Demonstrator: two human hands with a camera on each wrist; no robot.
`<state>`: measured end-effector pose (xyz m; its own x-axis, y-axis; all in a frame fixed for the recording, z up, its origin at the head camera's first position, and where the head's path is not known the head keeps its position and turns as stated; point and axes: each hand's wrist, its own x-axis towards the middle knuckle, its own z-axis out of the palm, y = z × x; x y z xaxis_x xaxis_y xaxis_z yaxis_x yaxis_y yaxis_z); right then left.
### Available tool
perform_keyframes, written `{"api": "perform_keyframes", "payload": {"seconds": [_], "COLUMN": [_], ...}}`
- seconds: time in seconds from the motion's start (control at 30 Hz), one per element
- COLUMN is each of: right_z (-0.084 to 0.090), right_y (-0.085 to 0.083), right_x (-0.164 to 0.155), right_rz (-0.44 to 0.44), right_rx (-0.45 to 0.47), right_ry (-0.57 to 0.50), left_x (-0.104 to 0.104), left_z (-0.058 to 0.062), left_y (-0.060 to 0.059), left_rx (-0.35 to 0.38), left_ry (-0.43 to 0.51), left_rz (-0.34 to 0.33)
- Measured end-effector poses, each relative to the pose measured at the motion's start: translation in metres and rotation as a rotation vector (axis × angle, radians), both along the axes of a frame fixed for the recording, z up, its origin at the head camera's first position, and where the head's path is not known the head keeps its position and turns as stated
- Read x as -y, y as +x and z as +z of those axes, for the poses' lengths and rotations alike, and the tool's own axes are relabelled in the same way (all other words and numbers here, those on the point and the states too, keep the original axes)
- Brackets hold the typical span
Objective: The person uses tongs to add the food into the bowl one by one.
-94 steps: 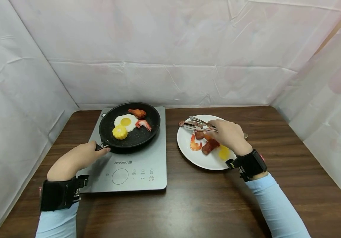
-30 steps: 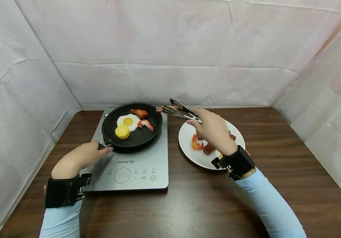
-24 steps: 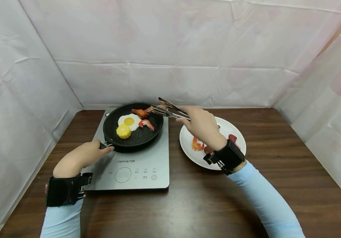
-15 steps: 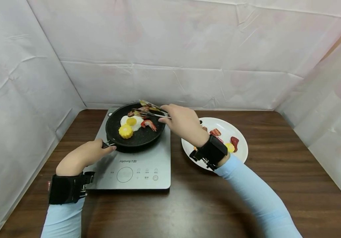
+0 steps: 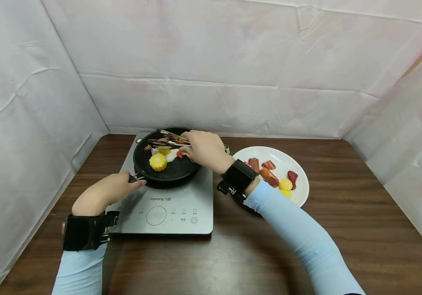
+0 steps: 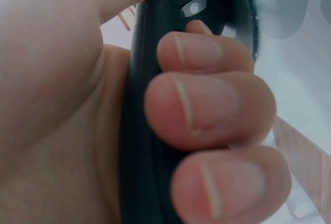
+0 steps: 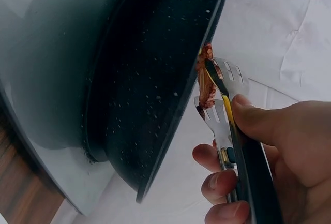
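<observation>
My left hand (image 5: 109,190) grips the handle of a black frying pan (image 5: 166,176); in the left wrist view the fingers curl round that dark handle (image 6: 147,177). My right hand (image 5: 208,151) holds metal tongs (image 5: 170,141), whose forked tips reach over the pan. Between those tips is a long brownish-red piece of meat (image 7: 207,81), seen best in the right wrist view near the pan's rim. Inside the pan lie a slice of corn (image 5: 158,162), a fried egg (image 5: 172,155) and a shrimp (image 5: 179,154), partly covered by the hand and tongs. The chicken drumstick is mostly hidden.
Beneath the pan is a silver induction cooktop (image 5: 196,200) with touch controls. A white plate (image 5: 301,198) to the right holds several food pieces, including sausage (image 5: 253,164) and dark red meat (image 5: 292,178); my right wrist covers its left side. White sheeting (image 5: 233,102) encloses the wooden table (image 5: 229,262).
My right hand has moved left from the plate to over the pan, carrying the meat in the tongs. My left hand keeps holding the pan handle. The view has shifted slightly.
</observation>
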<state>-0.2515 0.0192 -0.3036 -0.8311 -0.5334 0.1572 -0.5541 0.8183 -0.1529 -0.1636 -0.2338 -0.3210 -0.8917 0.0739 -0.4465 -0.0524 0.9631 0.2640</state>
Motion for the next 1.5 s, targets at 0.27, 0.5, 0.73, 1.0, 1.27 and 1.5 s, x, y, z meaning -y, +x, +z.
{"api": "perform_keyframes", "payload": {"seconds": [0.27,0.5,0.73,1.0,1.27,1.5], "right_z": [-0.0036,-0.0043,-0.0046,-0.0038,-0.0035,-0.0034], "right_y": [-0.0024,0.0,0.0019,0.0034,0.0018,0.002], "right_x": [0.0055,0.0078,0.0069,0.0056,0.0024,-0.0014], "right_rz": [0.008,0.024,0.016,0.001,-0.027,-0.041], "right_rx": [0.028,0.006,0.038,0.053,0.059,0.051], "right_ry": [0.004,0.016,-0.017,-0.04,-0.041,-0.037], "left_x": [-0.0019,-0.0026,-0.0024,-0.0018,-0.002,-0.0008], "left_z": [0.0003,0.0001,0.0002,0.0,0.0001,0.0012], "left_y": [-0.0003,0.0001,0.0009,0.002,0.0006,0.0002], "left_rx": [-0.005,-0.005,-0.003,-0.006,-0.012,-0.003], "left_ry": [0.003,-0.001,-0.003,-0.007,-0.006,-0.002], "left_rz": [-0.011,-0.01,-0.007,-0.009,-0.018,-0.018]}}
